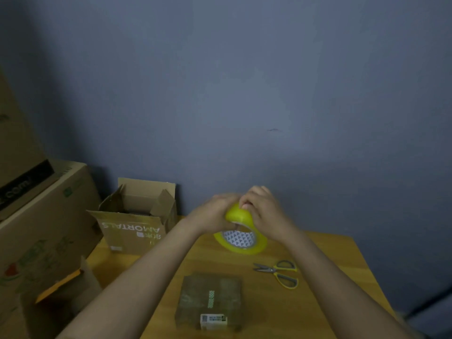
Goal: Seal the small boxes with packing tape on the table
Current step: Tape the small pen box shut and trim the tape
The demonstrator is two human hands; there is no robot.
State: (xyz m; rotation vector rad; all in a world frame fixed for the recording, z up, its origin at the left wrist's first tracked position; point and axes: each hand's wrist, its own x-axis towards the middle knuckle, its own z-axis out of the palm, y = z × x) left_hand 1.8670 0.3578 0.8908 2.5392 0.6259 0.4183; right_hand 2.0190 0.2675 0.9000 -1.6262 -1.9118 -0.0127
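Observation:
A yellowish roll of packing tape (pixel 241 231) is held up above the wooden table (pixel 330 277). My left hand (pixel 215 214) grips the roll from the left, thumb inside the core. My right hand (pixel 264 211) holds the roll's right side, and its fingertips pick at the top of the roll. A small brown box (pixel 210 298), closed, with a white label on its near side, lies on the table below my arms.
Yellow-handled scissors (pixel 278 271) lie on the table right of the small box. An open cardboard box (pixel 137 216) stands at the table's far left. Large stacked cartons (pixel 44 216) fill the left side. A blue-grey wall is behind.

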